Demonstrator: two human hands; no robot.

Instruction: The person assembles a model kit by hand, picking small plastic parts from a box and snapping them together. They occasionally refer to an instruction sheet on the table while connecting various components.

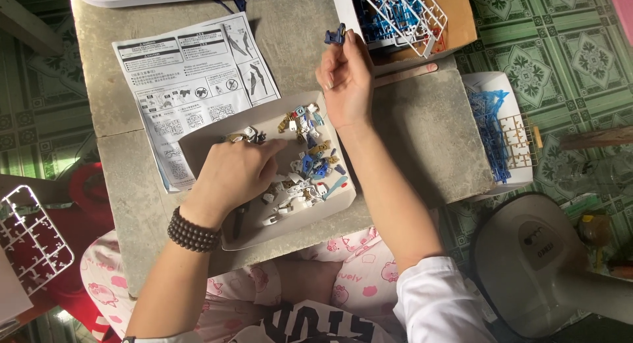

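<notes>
1. Left hand [234, 173] is palm down inside the shallow white cardboard tray [198, 142], wrist bent a bit, dark bead bracelet [192, 231] on the wrist. Index finger is stretched out toward the middle of the tray and the other fingers are curled under, so I can't tell if they're pinching anything.
2. Right hand [346, 79] is lifted above the far edge of the tray, forearm running up from the lower right, white sleeve [438, 303] at the elbow end. Thumb and fingertips are pressed together on a small dark blue plastic part [335, 34], held up just in front of the open box.
3. That blue part is tiny, chunky and angular, looks like a model kit piece. It's off the table, touching only the fingertips.
4. The tray holds a scatter of loose kit pieces [306, 165]: white, blue, gold and grey bits, mostly clustered right of the left hand.
5. A folded instruction sheet [184, 72], white with black diagrams and boxed warning panels, lies flat on the grey stone table [422, 138], partly tucked under the tray's left corner.
6. Open brown cardboard box [455, 16] at the top right holds blue and white parts frames [395, 13].
7. More blue and tan frames [501, 135] sit on a white thing off the table's right edge, and a white frame [30, 237] is at far left.
</notes>
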